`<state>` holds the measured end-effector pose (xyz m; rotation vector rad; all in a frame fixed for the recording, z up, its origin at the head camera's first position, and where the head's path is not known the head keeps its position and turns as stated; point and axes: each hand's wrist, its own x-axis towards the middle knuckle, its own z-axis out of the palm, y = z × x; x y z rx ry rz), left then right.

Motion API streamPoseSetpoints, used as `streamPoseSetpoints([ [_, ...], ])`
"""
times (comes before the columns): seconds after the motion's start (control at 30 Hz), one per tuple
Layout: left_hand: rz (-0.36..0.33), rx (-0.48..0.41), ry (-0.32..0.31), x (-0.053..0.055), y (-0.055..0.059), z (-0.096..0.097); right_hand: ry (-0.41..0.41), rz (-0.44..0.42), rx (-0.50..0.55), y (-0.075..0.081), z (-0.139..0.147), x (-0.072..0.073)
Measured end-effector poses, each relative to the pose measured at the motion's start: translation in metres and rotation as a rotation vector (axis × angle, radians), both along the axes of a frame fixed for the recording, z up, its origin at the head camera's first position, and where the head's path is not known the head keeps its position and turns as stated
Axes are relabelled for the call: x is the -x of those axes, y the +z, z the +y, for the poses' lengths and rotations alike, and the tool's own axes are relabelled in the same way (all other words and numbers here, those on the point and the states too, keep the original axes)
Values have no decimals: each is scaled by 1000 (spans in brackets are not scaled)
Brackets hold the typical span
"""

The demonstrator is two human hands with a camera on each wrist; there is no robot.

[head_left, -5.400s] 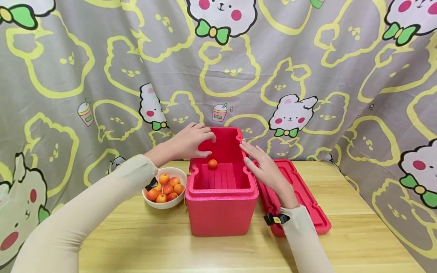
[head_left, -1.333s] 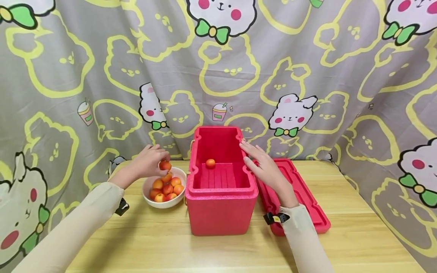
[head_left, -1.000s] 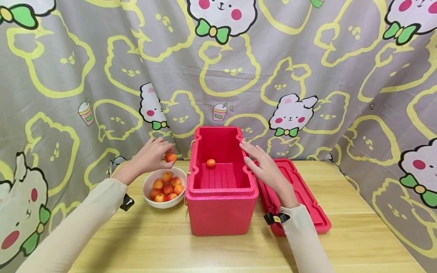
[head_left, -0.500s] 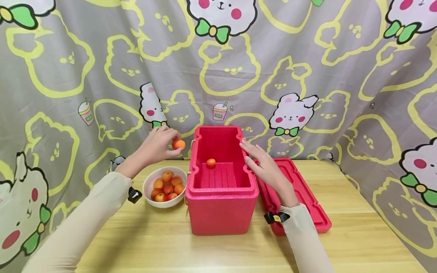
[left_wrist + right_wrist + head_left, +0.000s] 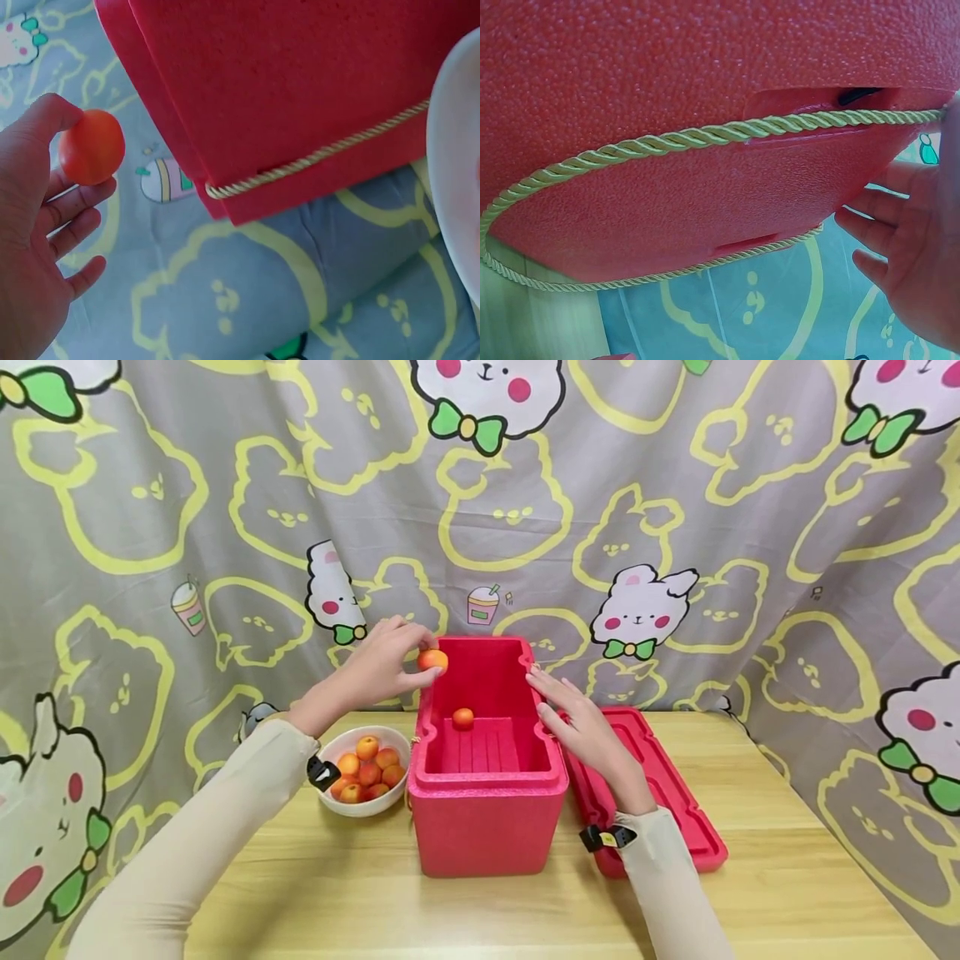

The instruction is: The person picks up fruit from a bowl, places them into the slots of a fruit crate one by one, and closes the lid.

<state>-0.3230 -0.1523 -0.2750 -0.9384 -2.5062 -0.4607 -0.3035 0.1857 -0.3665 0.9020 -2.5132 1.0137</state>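
Note:
My left hand [image 5: 378, 664] pinches an apricot [image 5: 432, 662] between thumb and fingertips at the far left rim of the red foam box [image 5: 487, 835]. In the left wrist view the held apricot [image 5: 92, 147] sits at the thumb tip, with the other fingers loosely bent below it. Another apricot [image 5: 463, 719] lies inside the box, on its ribbed floor. To the left of the box, a white bowl [image 5: 363, 808] holds several more. My right hand [image 5: 592, 735] rests with extended fingers on the box's right rim; the right wrist view shows its fingers [image 5: 870, 225] beside the red wall.
The red lid [image 5: 678, 810] lies on the wooden table [image 5: 337, 893], right of the box and partly under my right forearm. Twisted gold rope [image 5: 705, 135] hangs along the box's sides. A patterned curtain [image 5: 525, 527] stands right behind the table.
At 5.4 s ago my left hand was over the box with spread fingers. Since then it has taken an apricot from the bowl and carried it up and right. My right hand has stayed put.

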Motion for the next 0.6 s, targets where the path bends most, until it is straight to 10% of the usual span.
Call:
streamPoseSetpoints([
  [0.6,67,207,-103,-5,1,38,0,-5,-9,1,0,-1],
])
